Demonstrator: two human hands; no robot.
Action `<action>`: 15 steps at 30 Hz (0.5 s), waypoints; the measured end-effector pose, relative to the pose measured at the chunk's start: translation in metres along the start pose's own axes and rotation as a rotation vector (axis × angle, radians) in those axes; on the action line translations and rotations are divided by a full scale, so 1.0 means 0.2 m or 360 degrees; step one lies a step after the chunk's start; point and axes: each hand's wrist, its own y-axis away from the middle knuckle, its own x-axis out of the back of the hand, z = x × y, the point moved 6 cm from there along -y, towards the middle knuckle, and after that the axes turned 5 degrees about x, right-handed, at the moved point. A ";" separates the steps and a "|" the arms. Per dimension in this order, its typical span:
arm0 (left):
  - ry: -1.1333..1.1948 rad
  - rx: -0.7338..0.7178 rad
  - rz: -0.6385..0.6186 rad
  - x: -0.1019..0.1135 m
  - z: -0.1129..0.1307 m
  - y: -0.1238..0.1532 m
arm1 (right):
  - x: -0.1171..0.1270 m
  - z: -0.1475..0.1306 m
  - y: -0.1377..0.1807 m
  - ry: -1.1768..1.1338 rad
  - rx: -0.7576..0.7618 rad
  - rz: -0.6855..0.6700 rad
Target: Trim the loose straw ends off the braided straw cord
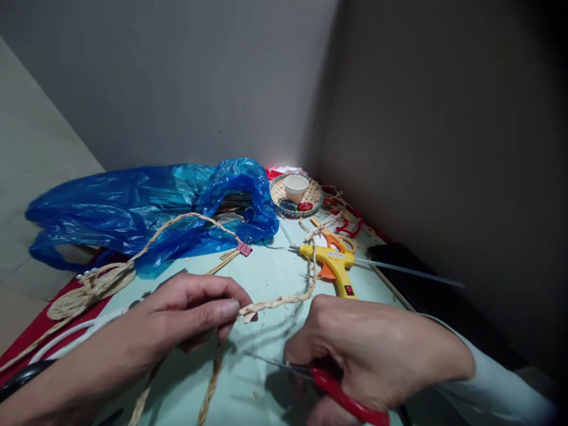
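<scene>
Between thumb and fingers, my left hand (195,310) pinches a braided straw cord (284,300). From the pinch the cord runs right and then up past the glue gun, while strands hang below the hand toward the near edge. My right hand (355,349) grips red-handled scissors (339,395), their blades pointing left beneath the cord and apart from it. Whether the blades are parted is hard to make out. A yellow glue gun (332,260) with a clear glue stick lies just beyond my right hand.
A blue plastic bag (133,204) fills the back left. Before it lie a coiled braid (91,293) and a pink binder clip (244,248) on straw strips. A woven tray (316,204) holding a small white cup (296,187) stands by the wall corner. A dark flat object (426,296) lies right.
</scene>
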 end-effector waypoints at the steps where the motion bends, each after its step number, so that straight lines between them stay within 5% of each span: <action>1: 0.0013 -0.0011 -0.0048 -0.01 0.00 0.00 | 0.01 0.00 0.01 0.0006 -0.0041 0.0024; 15: 0.0016 0.0034 -0.0042 -0.04 0.01 0.02 | 0.04 0.05 0.04 -0.0093 -0.0343 0.0090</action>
